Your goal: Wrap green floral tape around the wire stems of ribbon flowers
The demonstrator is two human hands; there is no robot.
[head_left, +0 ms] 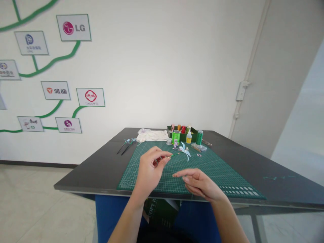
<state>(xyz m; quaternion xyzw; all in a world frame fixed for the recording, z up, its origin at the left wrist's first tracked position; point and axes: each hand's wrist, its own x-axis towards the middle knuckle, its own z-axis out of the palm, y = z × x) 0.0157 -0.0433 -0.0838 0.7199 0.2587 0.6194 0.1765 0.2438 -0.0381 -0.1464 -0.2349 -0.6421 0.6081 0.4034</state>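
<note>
At a dark bench [101,168], the left hand [149,170] pinches a thin flower stem [174,155] above the green cutting mat [217,172], while the right hand [199,184] hovers just beside it, fingers loosely extended and holding nothing, thread spools [176,136] lined up beyond.

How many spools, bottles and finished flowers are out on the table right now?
Green thread spools: 2, one wide and one tall
Glue bottle: 1
Flowers on dark stems, lying at the mat's far left: 2
Flower on the wire pinched in the left hand: 1
Total: 6
Small spools in the green tray are too blurred to count.
</note>
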